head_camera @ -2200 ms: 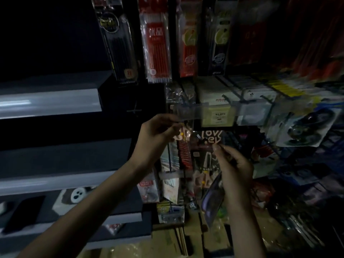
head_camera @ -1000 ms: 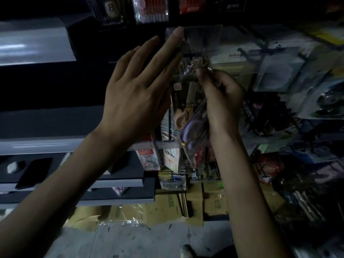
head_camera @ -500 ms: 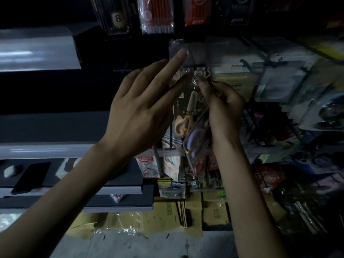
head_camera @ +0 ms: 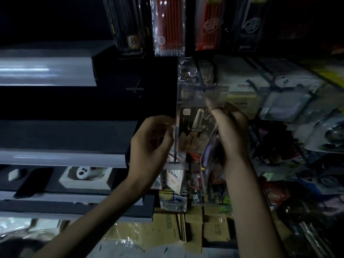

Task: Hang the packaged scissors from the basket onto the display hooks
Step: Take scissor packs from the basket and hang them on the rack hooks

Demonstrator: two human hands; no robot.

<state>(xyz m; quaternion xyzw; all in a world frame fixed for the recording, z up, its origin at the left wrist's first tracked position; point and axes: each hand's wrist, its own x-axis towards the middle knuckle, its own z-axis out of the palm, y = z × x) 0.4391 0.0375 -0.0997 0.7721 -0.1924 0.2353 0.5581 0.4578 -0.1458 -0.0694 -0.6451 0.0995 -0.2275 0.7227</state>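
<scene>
Reaching up in the middle of the frame, both hands are at a scissors pack [head_camera: 193,127], which is upright just under a clear tag [head_camera: 186,94] on the end of a hook [head_camera: 200,79]. The pack shows a pale closed pair of scissors on a card, and its top is behind the tag, so I cannot tell if its hole is on the hook. The left hand [head_camera: 150,144] is at the left edge of the pack with fingers curled and thumb near them; it is blurred, so I cannot tell whether it pinches the edge or only comes close to it. The right hand [head_camera: 232,135] is at the right side of the pack. Its fingers are curled around a purple pack [head_camera: 207,155], which hangs tilted below the palm, and its forefinger points up to the top of the scissors pack, behind the tag. Above, at the upper centre, hang a black pencil pack [head_camera: 130,25] and a red pen pack [head_camera: 169,25]. Grey shelves [head_camera: 46,71] fill the left of the frame, with a white box [head_camera: 85,175] on a lower one. More hanging goods, dark and unclear, fill the right side. Cardboard boxes [head_camera: 167,229] stand at the bottom centre, under the hooks.
</scene>
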